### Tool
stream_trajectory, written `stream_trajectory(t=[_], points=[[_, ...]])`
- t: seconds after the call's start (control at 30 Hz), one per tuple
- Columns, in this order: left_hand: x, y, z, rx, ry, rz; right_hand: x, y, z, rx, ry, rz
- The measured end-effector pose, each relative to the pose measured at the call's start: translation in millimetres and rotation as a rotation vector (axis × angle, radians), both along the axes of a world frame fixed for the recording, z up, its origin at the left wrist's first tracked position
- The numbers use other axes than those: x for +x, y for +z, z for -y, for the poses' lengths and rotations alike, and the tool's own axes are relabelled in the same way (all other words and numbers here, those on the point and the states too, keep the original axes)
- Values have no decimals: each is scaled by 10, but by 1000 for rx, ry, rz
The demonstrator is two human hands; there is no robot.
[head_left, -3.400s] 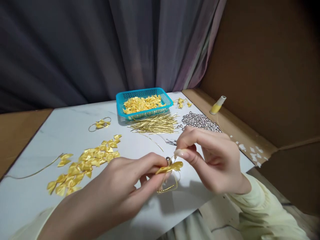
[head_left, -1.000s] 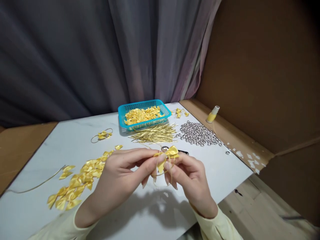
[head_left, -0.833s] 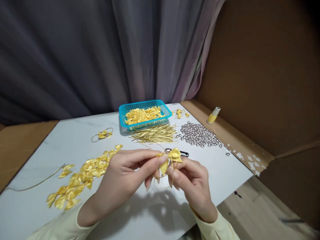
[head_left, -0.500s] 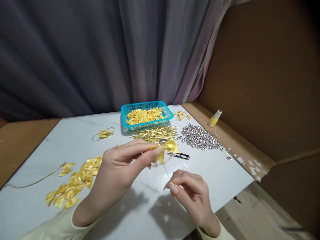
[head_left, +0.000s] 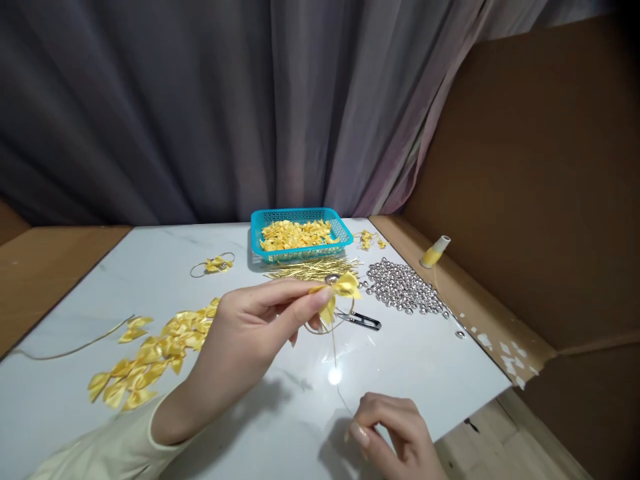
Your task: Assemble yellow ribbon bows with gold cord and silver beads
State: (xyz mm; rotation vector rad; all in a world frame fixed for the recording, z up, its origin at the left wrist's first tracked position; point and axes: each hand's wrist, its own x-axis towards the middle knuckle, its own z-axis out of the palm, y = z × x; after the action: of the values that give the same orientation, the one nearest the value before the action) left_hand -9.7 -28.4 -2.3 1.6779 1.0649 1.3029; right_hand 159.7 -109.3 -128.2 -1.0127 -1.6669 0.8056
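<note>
Between its thumb and fingers, my left hand [head_left: 260,327] pinches a yellow ribbon bow [head_left: 346,285], raised above the middle of the table. A shiny silver bead [head_left: 332,279] sits at the bow's upper edge, and a thin gold cord loop [head_left: 320,332] curves below it. From the bow a fine thread [head_left: 335,353] runs down to my right hand [head_left: 395,433], which is closed in a pinch on it lower right. Black thread snips [head_left: 363,321] lie on the table just behind the bow.
A blue basket [head_left: 257,233] of yellow bows stands at the back, with gold cord pieces [head_left: 300,269] before it. Silver beads [head_left: 405,287] are heaped at right near a thread spool [head_left: 435,252]. Loose bows [head_left: 150,357] lie at left, below a finished-looking bow loop [head_left: 217,265].
My right hand has moved down and slightly right, away from the bow, and the thread between the hands is longer. The left hand still holds the bow. The view has shifted a little.
</note>
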Motion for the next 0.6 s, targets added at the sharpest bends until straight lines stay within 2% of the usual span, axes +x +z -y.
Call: stream_trajectory(t=[0.17, 0.33, 0.6], points=[[-9, 23, -8, -24, -13, 28, 86, 17, 17, -23, 13, 69], [-78, 10, -51, -21, -96, -70, 180, -69, 62, -102, 0, 153], [-120, -52, -88, 7, -123, -95, 284, -169, 72, -155, -52, 37]])
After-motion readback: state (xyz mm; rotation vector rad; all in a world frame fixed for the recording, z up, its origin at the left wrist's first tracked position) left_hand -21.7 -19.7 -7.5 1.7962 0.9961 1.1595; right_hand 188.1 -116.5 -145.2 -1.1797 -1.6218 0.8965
